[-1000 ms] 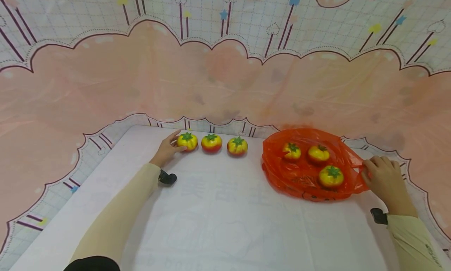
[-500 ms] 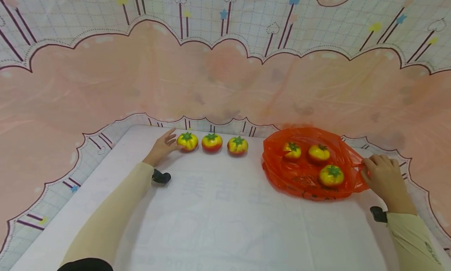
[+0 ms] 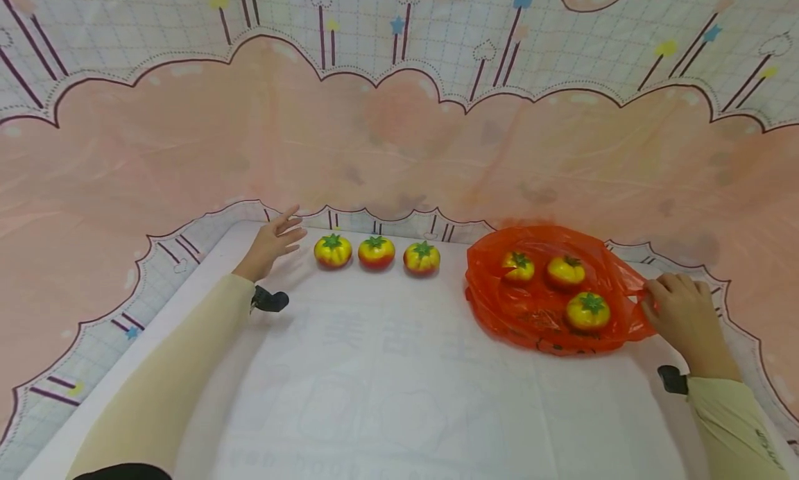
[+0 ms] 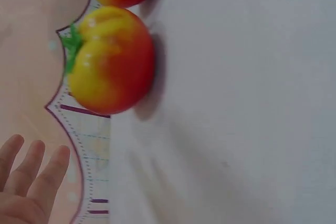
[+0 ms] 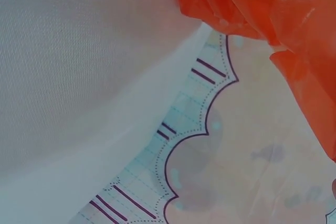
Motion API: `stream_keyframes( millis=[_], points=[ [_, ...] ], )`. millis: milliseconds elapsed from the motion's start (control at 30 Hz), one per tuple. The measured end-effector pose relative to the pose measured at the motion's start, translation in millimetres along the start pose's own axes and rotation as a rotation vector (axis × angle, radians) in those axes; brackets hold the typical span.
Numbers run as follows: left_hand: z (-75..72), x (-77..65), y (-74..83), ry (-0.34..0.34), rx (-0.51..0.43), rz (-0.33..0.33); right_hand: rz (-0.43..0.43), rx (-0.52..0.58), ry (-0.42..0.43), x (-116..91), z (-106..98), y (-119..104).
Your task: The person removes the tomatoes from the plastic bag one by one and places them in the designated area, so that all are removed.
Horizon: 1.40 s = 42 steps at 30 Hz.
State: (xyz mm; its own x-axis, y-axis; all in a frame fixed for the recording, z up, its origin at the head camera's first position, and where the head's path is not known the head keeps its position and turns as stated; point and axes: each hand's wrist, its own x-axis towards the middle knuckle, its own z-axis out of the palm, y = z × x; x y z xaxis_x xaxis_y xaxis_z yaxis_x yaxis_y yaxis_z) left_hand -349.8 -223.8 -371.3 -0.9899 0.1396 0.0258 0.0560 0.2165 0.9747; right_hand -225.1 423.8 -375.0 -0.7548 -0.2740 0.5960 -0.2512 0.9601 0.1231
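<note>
Three red-and-yellow tomatoes with green tops stand in a row near the table's back edge: a left tomato (image 3: 333, 252), a middle tomato (image 3: 376, 253) and a right tomato (image 3: 422, 259). My left hand (image 3: 270, 244) is just left of the row, fingers spread, touching nothing. In the left wrist view its fingers (image 4: 50, 179) are straight, apart from the nearest tomato (image 4: 113, 61). At the right lies a red plastic bag (image 3: 499, 320) with three more tomatoes showing on it or in it, one a front tomato (image 3: 588, 311). My right hand (image 3: 683, 320) pinches the bag's right end.
A white cloth covers the table (image 3: 387, 383). Behind it hangs a peach-coloured patterned curtain (image 3: 349, 147), which also runs down both sides. Black straps (image 3: 270, 300) sit at the wrists.
My left hand has let go of the left tomato and moved away to the left and back, fingers opening. The tomatoes stay in place. My right hand keeps holding the bag.
</note>
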Motion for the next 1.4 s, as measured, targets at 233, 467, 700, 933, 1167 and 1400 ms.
stream_keyframes(
  millis=[233, 467, 700, 933, 1167, 1400],
  points=[
    [4.6, 7.0, 33.3, 0.005, 0.029, 0.101, -0.026, 0.011, 0.062, -0.2, 0.7, 2.2],
    [38.0, 18.5, 66.5, -0.037, 0.048, 0.202, -0.038, 0.014, 0.083, 0.7, -0.2, 2.4],
    [97.3, 31.6, 92.5, -0.146, 0.063, 0.298, -0.035, 0.02, 0.07, 2.5, -1.9, 2.5],
    [155.5, 40.2, 109.8, -0.256, 0.043, 0.345, -0.046, 0.028, 0.082, 3.0, -2.9, 2.1],
    [209.8, 44.7, 115.8, -0.348, 0.063, 0.368, -0.061, 0.026, 0.103, 4.1, -2.6, 1.6],
    [263.1, 47.7, 116.1, -0.445, 0.063, 0.374, -0.071, 0.029, 0.114, 4.7, -0.9, 1.8]
  ],
)
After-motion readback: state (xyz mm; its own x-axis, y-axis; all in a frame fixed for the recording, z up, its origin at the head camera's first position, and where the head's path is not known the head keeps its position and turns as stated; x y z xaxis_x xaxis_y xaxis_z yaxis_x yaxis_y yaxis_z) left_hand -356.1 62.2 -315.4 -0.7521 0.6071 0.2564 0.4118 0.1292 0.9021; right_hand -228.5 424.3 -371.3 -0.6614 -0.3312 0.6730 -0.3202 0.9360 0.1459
